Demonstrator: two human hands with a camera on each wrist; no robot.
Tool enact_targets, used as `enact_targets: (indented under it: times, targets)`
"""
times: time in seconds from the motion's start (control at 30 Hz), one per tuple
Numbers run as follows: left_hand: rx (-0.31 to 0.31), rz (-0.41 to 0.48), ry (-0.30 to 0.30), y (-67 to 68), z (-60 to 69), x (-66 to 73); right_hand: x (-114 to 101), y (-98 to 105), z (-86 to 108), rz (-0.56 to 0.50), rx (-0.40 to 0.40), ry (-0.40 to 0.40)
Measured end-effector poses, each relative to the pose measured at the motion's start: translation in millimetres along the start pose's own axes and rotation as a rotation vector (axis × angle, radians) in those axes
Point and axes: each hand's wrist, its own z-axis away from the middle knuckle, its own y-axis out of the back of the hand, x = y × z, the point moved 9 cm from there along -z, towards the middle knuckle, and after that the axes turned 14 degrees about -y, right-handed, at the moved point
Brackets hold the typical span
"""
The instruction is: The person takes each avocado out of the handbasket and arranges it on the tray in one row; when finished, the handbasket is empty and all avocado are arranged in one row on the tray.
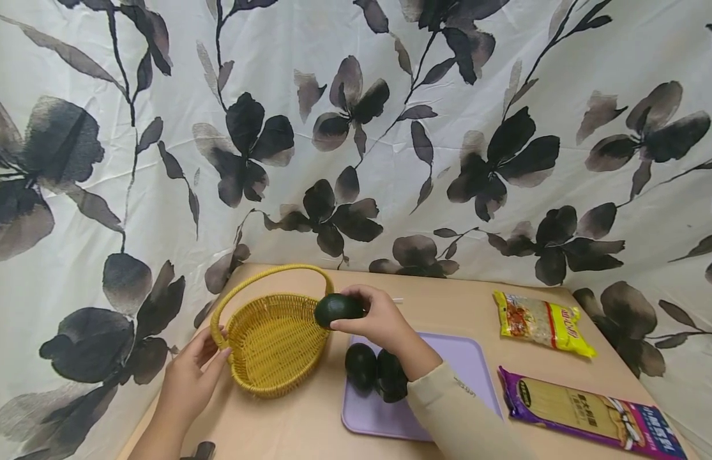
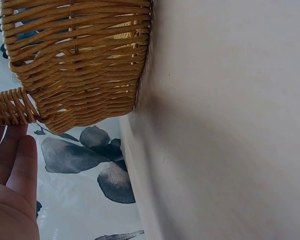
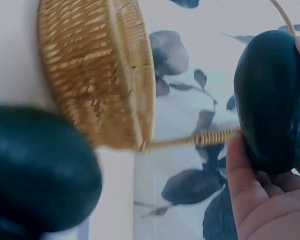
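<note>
A dark green avocado point(image 1: 339, 310) is pinched between the thumb and fingers of my right hand point(image 1: 378, 319), above the right rim of a yellow wicker basket point(image 1: 278, 345). The right wrist view shows this avocado point(image 3: 272, 102) upright in my fingers, its skin smooth. At the basket's left side, my left hand point(image 1: 191, 370) holds the foot of the arched handle point(image 1: 264, 275) between thumb and fingers. Several more dark avocados point(image 1: 360, 367) lie on a lilac tray point(image 1: 356, 418), partly covered by my right forearm. Nothing lies inside the basket.
Right of the tray lie a yellow food packet point(image 1: 542, 324) and a long purple packet of noodles point(image 1: 591, 412). A small dark object point(image 1: 204, 450) sits at the table's near edge. Behind the table point(image 1: 298, 428) hangs a floral curtain point(image 1: 390, 191).
</note>
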Motion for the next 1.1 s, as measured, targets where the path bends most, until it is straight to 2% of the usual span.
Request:
enact_targets:
  times: [0.23,0.6,0.77,0.9,1.1]
  targets:
    - [0.007,-0.003,0.007,1.1,-0.3,0.1,19.4,27.7,16.1,-0.010,0.046,-0.041]
    - [0.013,0.004,-0.003,0.8,0.1,0.6,32.3,61.2,37.6,-0.010,0.110,-0.060]
    - [0.012,-0.021,-0.001,1.1,-1.0,1.3,39.8,73.8,46.6,-0.014,0.137,-0.082]
    - [0.020,-0.023,0.001,1.9,-1.1,0.5,48.4,84.2,52.7,0.009,0.169,-0.092]
    - [0.022,-0.023,-0.008,1.4,-1.8,0.4,65.0,98.2,67.5,0.062,0.219,-0.154]
